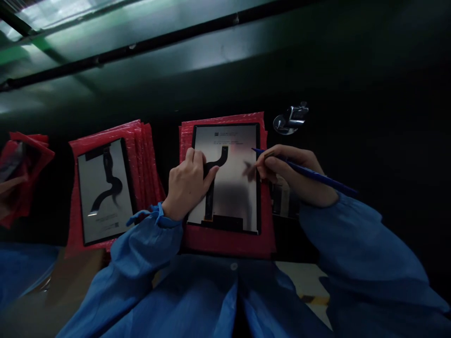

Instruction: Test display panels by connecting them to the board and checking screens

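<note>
A display panel (234,188) lies back side up on red bubble-wrap bags (225,241) in front of me. My left hand (190,183) rests over the panel's left part, fingers curled and thumb against its black flex cable (221,157). The cable's end with gold contacts shows beyond the fingers. Held like a pen in my right hand (289,166) is a slim blue pointed tool (310,174); its exact kind is unclear. The tool's tip is over the panel's right edge, apart from the cable. A reflection of this hand shows on the silvery panel.
To the left, another panel (105,197) with a curved flex cable lies on a stack of red bags (143,164). More red bags (30,173) are at the far left. A shiny metal fitting (291,118) stands beyond my right hand. A dark flat item (282,199) lies under my right wrist.
</note>
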